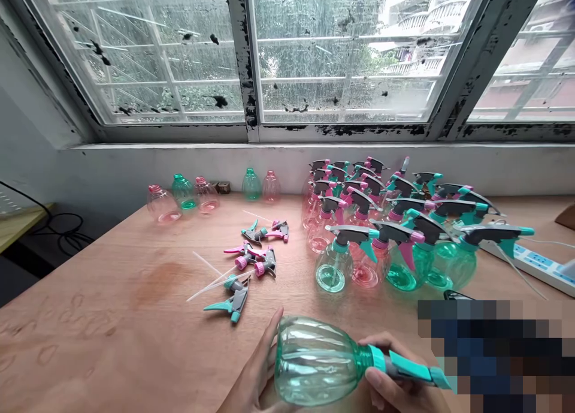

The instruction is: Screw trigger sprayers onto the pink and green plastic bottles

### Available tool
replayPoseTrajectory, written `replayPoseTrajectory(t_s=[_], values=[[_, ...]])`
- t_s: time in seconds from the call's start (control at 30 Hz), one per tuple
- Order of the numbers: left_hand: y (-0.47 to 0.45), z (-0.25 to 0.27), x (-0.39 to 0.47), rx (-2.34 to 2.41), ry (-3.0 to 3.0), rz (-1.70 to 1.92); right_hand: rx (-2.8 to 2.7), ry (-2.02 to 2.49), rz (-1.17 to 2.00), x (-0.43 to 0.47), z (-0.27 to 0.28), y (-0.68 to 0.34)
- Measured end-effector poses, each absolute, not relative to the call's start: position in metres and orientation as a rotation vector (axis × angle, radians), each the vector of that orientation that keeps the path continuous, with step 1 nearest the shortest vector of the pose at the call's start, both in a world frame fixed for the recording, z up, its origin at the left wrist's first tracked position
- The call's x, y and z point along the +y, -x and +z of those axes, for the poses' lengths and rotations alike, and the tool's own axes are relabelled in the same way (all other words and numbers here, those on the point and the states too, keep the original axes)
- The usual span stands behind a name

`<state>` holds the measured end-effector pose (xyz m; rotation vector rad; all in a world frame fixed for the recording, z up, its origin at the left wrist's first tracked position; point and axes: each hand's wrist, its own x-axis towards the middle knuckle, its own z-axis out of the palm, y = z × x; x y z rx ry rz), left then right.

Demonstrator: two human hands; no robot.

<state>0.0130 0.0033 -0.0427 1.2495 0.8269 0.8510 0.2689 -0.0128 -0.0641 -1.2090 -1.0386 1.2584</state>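
A clear green spray bottle (314,362) lies on its side in the air between my hands, near the table's front edge. Around its base end curls my left hand (258,371), with the far fingers hidden behind the bottle. My right hand (390,383) grips the neck end, thumb at the turquoise collar (376,359) of the grey and turquoise trigger sprayer (415,371), which sits on the bottle's mouth. Beyond my left hand, several loose trigger sprayers lie on the table, among them a turquoise one (236,299) and a pink one (265,262).
Assembled pink and green spray bottles (335,269) stand packed at the right. Several bottles without sprayers, including a pink one (164,206) and a green one (251,185), line the table's back. A power strip (534,263) lies far right. Windows rise behind the wooden table (112,329).
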Motion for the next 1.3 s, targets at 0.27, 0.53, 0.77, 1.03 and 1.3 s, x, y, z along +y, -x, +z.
replayPoseTrajectory(t_s=[0.27,0.53,0.77,1.03,1.3], values=[[-0.01,-0.043,0.004,0.757,-1.231,0.831,-1.043,1.212,1.257,-0.012,-0.067,-0.27],[-0.011,-0.046,0.003,0.804,-1.244,0.842,-1.006,1.205,1.236,-0.011,-0.07,-0.271],[-0.011,-0.049,0.004,0.813,-1.281,0.853,-1.047,1.21,1.228,-0.009,-0.065,-0.272],[-0.011,-0.05,0.004,0.79,-1.31,0.887,-1.087,1.182,1.293,-0.011,-0.058,-0.273],[-0.014,-0.04,0.002,0.884,-1.262,0.834,-1.086,1.19,1.244,-0.012,-0.053,-0.272]])
